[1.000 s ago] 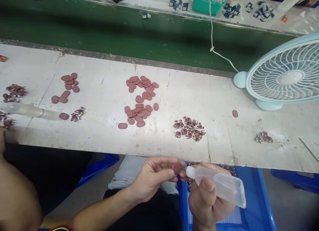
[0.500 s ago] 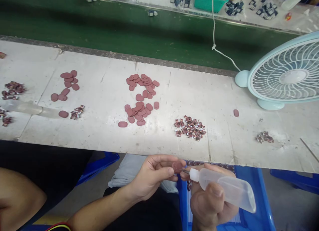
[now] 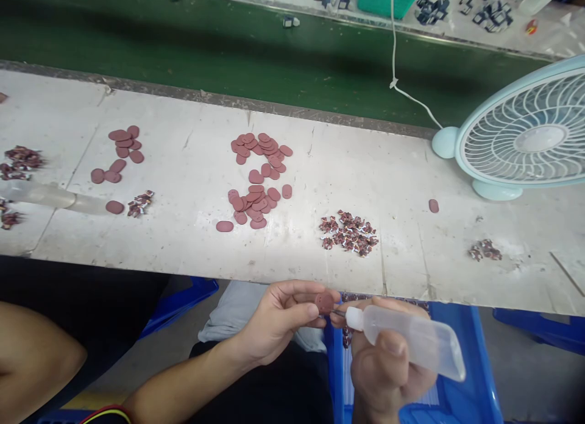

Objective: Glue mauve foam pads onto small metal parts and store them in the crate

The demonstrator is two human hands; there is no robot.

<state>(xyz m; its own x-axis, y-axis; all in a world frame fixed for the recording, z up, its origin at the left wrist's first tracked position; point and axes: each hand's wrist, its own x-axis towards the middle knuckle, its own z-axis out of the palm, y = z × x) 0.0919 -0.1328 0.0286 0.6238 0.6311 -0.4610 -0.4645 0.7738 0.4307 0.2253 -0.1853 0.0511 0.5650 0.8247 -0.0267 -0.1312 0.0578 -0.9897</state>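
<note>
Between the fingertips of my left hand [image 3: 278, 323] is a small reddish-brown oval disc [image 3: 325, 303]. My right hand [image 3: 388, 369] grips a translucent squeeze bottle [image 3: 415, 339] with a white cap and a thin needle tip. The bottle lies nearly level, its needle pointing left at the disc's edge; whether it touches the disc I cannot tell. Both hands are just off the table's near edge. On the table [image 3: 297, 259] beyond them lie piles of similar discs [image 3: 256, 201] and a cluster of small brown-and-white pieces [image 3: 350, 232].
A pale blue fan [image 3: 534, 131] stands at the right, its white cord [image 3: 393, 58] crossing the green belt [image 3: 183, 52]. Under my right hand is a blue crate [image 3: 478, 363]. Another person's arm [image 3: 36, 363] is at left, near a second bottle [image 3: 41, 194].
The needle tip stays by the disc while the bottle shifts slightly left and up. The disc's face has turned a little. Small dark pieces on the green belt have moved right.
</note>
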